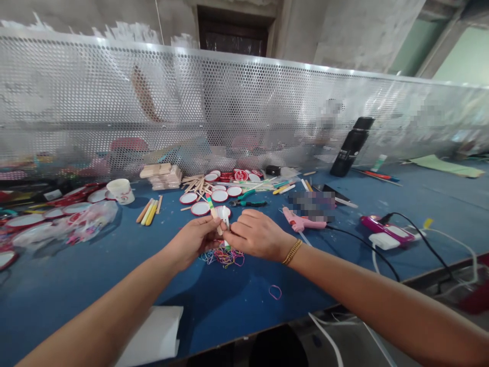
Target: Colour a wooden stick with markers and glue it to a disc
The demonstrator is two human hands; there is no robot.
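Note:
My left hand [198,235] is closed in a pinch on a craft stick [211,206] with green and yellow bands toward its upper end. Fingers of my right hand [257,234] are closed on a slim white piece [226,220], whose exact kind I cannot make out. Both hands meet above the table, and the two pieces are close together. Just below them lies a pile of coloured rubber bands [223,256]. Beyond the fingertips are white-faced, red-rimmed lids [219,196]. One pink rubber band [275,292] lies apart, nearer the table edge.
A pink glue gun [303,220] with a black cord, pliers [248,203] and a purple power strip [389,230] lie rightward. Stacked craft sticks [162,178], a paper cup [121,191] and a black bottle [351,148] stand before the perforated metal screen [244,102]. White paper [153,336] lies in front.

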